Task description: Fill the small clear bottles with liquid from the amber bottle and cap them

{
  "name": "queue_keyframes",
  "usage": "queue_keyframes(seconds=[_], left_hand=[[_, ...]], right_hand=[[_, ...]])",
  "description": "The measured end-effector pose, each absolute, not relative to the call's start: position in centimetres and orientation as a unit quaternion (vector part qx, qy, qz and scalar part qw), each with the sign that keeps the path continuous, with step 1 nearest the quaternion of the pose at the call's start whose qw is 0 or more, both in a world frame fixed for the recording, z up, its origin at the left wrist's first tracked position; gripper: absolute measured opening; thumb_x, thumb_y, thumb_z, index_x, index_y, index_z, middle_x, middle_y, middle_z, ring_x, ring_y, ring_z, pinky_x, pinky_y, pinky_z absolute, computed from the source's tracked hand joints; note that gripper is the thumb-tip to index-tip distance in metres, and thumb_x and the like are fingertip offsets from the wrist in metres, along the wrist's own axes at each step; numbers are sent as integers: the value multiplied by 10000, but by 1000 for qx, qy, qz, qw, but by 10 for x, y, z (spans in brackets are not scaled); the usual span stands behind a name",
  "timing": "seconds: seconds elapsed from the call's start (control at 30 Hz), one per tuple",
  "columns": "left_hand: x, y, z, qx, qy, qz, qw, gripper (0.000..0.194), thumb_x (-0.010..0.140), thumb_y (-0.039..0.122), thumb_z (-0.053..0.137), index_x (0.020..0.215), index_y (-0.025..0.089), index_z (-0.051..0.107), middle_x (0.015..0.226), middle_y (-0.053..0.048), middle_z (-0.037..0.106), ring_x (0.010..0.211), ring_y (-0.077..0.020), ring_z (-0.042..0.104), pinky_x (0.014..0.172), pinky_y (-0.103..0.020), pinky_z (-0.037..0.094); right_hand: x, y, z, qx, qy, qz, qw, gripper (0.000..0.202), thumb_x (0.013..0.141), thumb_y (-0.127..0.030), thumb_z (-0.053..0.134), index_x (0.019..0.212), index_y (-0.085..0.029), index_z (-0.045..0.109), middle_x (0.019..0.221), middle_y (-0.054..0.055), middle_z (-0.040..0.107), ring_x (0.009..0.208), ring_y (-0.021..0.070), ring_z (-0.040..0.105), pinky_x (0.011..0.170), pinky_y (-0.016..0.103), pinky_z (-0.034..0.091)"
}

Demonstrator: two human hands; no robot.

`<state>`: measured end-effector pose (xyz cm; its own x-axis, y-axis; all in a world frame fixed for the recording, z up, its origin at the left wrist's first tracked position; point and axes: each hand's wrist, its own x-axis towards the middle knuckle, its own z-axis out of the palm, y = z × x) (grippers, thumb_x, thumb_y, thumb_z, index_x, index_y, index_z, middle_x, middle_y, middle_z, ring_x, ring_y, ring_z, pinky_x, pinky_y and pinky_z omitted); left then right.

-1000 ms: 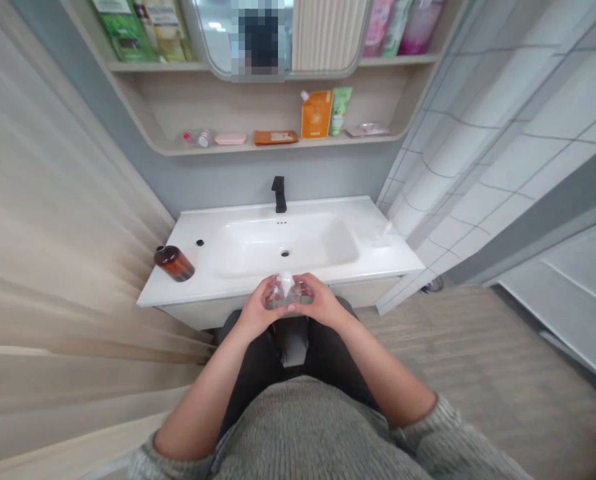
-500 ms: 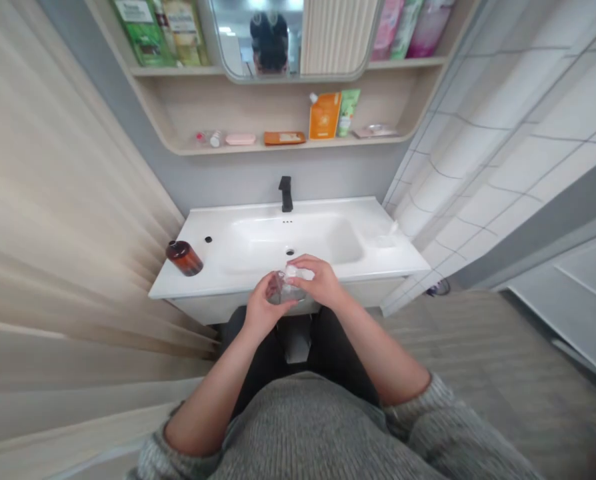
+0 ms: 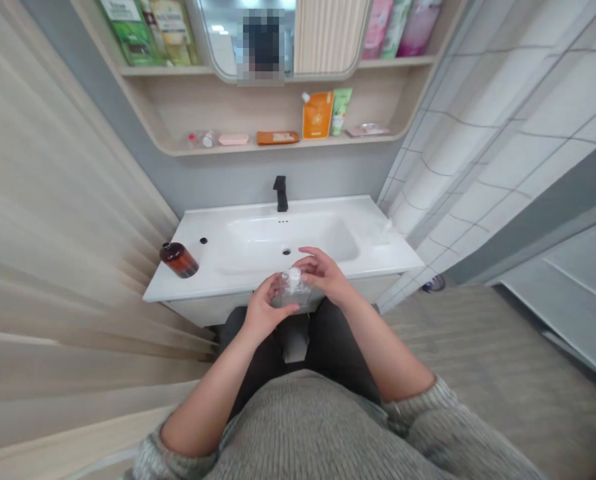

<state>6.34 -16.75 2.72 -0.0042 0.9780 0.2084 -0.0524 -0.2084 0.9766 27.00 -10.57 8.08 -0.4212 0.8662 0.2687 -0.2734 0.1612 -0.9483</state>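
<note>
A clear bottle with a white top (image 3: 294, 291) is held in front of the sink's near edge. My left hand (image 3: 265, 308) is wrapped round its left side, with the thumb along the bottom. My right hand (image 3: 323, 275) is at the white top, its index finger raised and its other fingers curled beside the top. Whether those fingers grip the top is too small to tell. On the counter at the left, a brown bottle (image 3: 179, 260) leans or lies near a small black round spot (image 3: 203, 241).
The white sink (image 3: 248, 237) has a black faucet (image 3: 281, 193) behind it. A faint clear object (image 3: 378, 233) stands on the counter's right side. Above, a shelf (image 3: 228, 151) holds an orange pouch (image 3: 318, 116), a green tube (image 3: 341, 112) and small packs. Curtains hang at both sides.
My right hand's index finger has lifted and its fingers have spread a little from the white top, which now shows upright. The view has shifted slightly to the right.
</note>
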Motion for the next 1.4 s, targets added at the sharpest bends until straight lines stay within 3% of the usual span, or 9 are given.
queue_keyframes(seconds=[0.17, 0.37, 0.57, 0.7, 0.87, 0.97, 1.03, 1.17, 1.4], left_hand=[[66, -171, 36, 541, 442, 554, 453, 896, 603, 344, 1037, 1411, 214, 671, 1447, -158, 727, 1342, -352, 702, 1213, -546, 529], [66, -173, 35, 552, 426, 550, 459, 890, 620, 315, 1034, 1426, 212, 670, 1478, -166, 713, 1339, -346, 706, 1219, -545, 524], [61, -174, 29, 549, 437, 555, 447, 910, 637, 330, 1030, 1454, 209, 646, 1487, -172, 705, 1350, -346, 700, 1234, -564, 507], [58, -173, 28, 540, 438, 560, 450, 911, 636, 312, 1026, 1456, 204, 644, 1486, -180, 702, 1342, -344, 705, 1233, -564, 507], [61, -175, 33, 559, 447, 547, 433, 851, 667, 315, 1007, 1442, 216, 666, 1491, -162, 700, 1347, -343, 700, 1215, -552, 528], [64, -174, 35, 549, 457, 553, 429, 877, 638, 325, 1022, 1435, 215, 671, 1461, -161, 717, 1319, -340, 715, 1215, -555, 526], [64, -172, 35, 538, 459, 560, 431, 902, 613, 331, 1034, 1429, 208, 671, 1433, -166, 731, 1278, -338, 736, 1198, -556, 540], [64, -169, 31, 543, 437, 567, 438, 889, 646, 326, 1020, 1447, 209, 652, 1427, -166, 734, 1286, -330, 733, 1196, -550, 542], [68, -173, 30, 555, 445, 561, 424, 870, 654, 317, 1007, 1438, 212, 644, 1449, -166, 725, 1341, -344, 707, 1208, -538, 535]], right_hand=[[269, -109, 84, -214, -614, 576, 496, 897, 693, -380, 1046, 1455, -308, 578, 1197, 57, 752, 1050, 227, 735, 988, 381, 610], [271, -116, 79, -210, -580, 615, 491, 626, 822, -458, 961, 1292, -291, 583, 1154, 52, 735, 1107, 253, 756, 968, 404, 615], [266, -119, 77, -225, -587, 568, 531, 659, 714, -449, 1039, 1098, -286, 528, 1091, 39, 735, 1168, 282, 762, 1047, 455, 591], [268, -122, 80, -226, -599, 579, 505, 570, 844, -495, 943, 1200, -302, 542, 1108, 42, 762, 1295, 295, 723, 1119, 503, 559], [263, -123, 86, -211, -667, 540, 469, 721, 815, -421, 974, 1378, -313, 535, 1196, 79, 781, 1402, 291, 650, 1206, 512, 490], [261, -116, 83, -245, -646, 521, 501, 809, 778, -403, 997, 1433, -329, 529, 1272, 76, 749, 1324, 266, 680, 1185, 470, 506], [263, -111, 79, -261, -618, 519, 530, 854, 730, -405, 1023, 1427, -337, 534, 1197, 46, 740, 1196, 247, 716, 1120, 438, 549], [267, -113, 74, -266, -592, 545, 531, 744, 849, -490, 923, 1454, -336, 519, 1015, 7, 722, 972, 225, 728, 994, 433, 601], [257, -128, 81, -248, -653, 520, 491, 852, 807, -488, 960, 1493, -303, 489, 1180, 80, 764, 1273, 299, 701, 1142, 502, 534]])
